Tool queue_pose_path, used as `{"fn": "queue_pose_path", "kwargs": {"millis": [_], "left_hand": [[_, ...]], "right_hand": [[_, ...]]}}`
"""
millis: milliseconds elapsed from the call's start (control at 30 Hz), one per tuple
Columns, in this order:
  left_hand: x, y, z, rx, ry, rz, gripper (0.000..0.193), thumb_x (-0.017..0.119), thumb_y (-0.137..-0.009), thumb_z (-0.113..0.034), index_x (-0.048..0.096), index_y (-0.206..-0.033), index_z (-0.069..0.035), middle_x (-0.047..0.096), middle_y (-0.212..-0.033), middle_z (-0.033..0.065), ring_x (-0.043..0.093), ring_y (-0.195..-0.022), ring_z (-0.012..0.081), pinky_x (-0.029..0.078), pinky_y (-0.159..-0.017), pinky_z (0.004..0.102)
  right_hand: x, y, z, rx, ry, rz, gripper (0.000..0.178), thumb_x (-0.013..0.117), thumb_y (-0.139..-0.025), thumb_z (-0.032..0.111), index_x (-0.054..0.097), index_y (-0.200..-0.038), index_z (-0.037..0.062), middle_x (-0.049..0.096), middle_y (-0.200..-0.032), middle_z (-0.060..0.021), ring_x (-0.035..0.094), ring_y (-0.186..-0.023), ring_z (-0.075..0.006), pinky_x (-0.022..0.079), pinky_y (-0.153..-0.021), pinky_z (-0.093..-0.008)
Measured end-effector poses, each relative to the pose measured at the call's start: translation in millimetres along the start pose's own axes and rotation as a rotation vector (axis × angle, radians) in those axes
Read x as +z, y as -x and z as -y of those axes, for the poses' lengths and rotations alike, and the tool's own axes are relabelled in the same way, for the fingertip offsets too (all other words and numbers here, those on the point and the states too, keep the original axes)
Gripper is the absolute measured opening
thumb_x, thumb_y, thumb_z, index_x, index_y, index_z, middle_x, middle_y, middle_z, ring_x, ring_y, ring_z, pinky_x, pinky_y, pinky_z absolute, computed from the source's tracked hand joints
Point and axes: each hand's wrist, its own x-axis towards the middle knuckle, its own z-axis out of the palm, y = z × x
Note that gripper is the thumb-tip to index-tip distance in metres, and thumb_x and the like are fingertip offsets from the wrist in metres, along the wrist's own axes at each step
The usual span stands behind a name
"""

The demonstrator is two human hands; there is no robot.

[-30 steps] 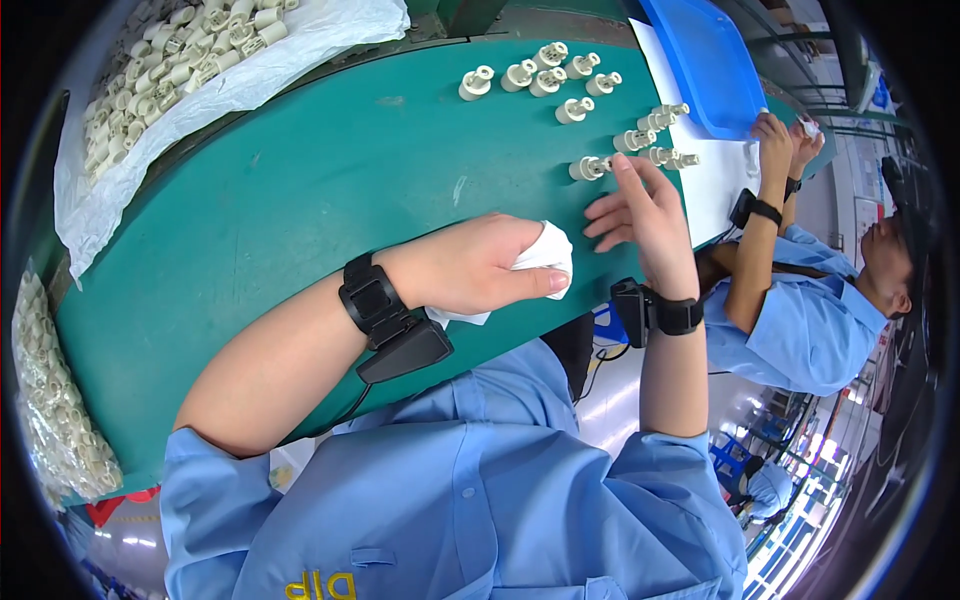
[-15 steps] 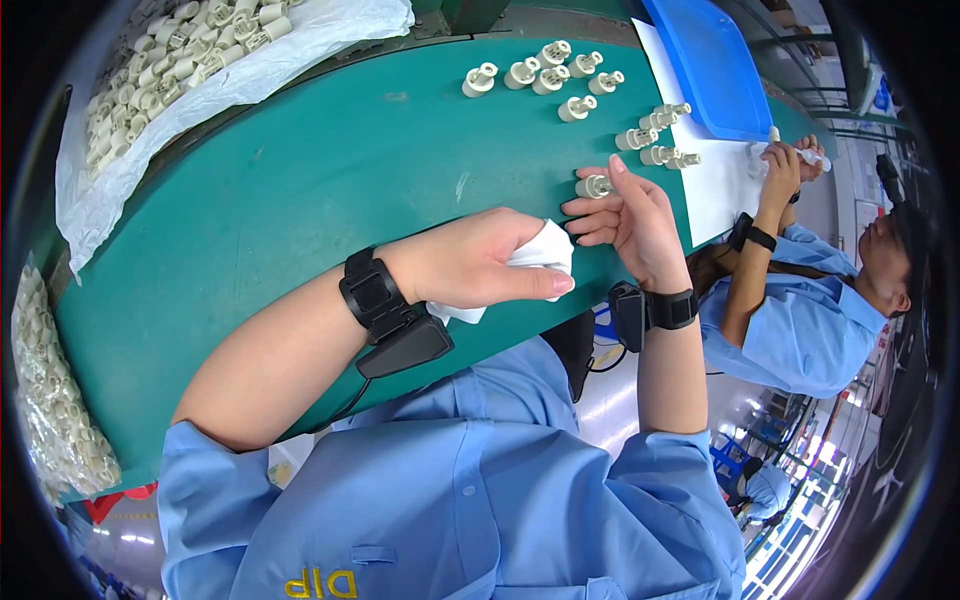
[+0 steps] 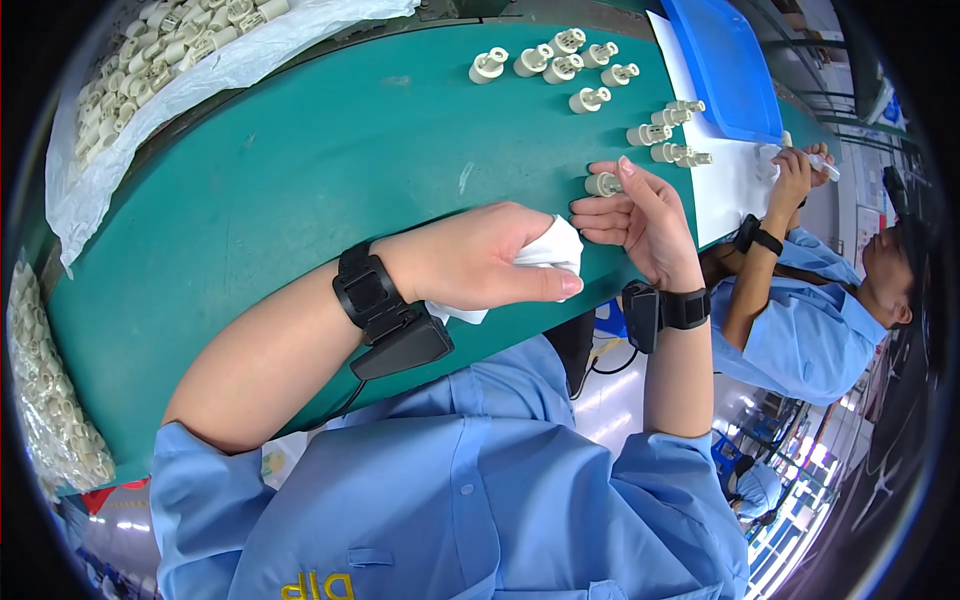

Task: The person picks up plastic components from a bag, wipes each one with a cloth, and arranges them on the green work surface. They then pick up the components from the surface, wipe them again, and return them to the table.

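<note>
Left grip (image 3: 480,255) clutching crumpled white cloth (image 3: 556,247), right grip (image 3: 655,225) pinching stepped cream cylinder (image 3: 600,184)

I stood out as no stranger in this factory workshop: parts (image 3: 590,100) dotted a green desk (image 3: 300,180), a bag (image 3: 55,400) bulged with more, and a co-worker (image 3: 815,320) wore matching blue.

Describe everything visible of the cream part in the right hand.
The cream part is small and smooth-looking, possibly plastic or ceramic, with a wide, round body and a narrower neck. It lies sideways, its wide end toward the picture's left and its neck toward the thumb. The right hand holds it by the fingers, which partly hide it. Behind it shows the green table; whether they touch is unclear.
</note>
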Motion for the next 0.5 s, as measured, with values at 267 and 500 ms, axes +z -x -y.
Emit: {"fn": "queue_pose_path", "kwargs": {"millis": [267,500], "left_hand": [[1.0,-0.5,-4.0,0.010,0.018,-0.011,0.028,0.064,-0.091,-0.028,0.063,-0.092,-0.001,0.063,-0.077,0.0028,0.056,-0.068,0.0087,0.046,-0.060,0.0269],[2.5,-1.2,-6.5,-0.005,-0.001,-0.008,0.023,0.065,-0.091,-0.025,0.063,-0.092,-0.002,0.063,-0.078,0.0005,0.055,-0.070,0.0067,0.045,-0.061,0.0255]], "right_hand": [[5.9,1.2,1.8,-0.008,0.072,-0.090,0.042,0.053,-0.098,0.037,0.055,-0.115,-0.0012,0.070,-0.087,-0.0216,0.072,-0.076,-0.0250,0.061,-0.066,-0.0326],[4.9,4.5,4.2,0.008,0.015,-0.063,0.033,0.053,-0.099,0.032,0.056,-0.109,0.0006,0.070,-0.088,-0.0190,0.072,-0.077,-0.0235,0.060,-0.066,-0.0318]]}}
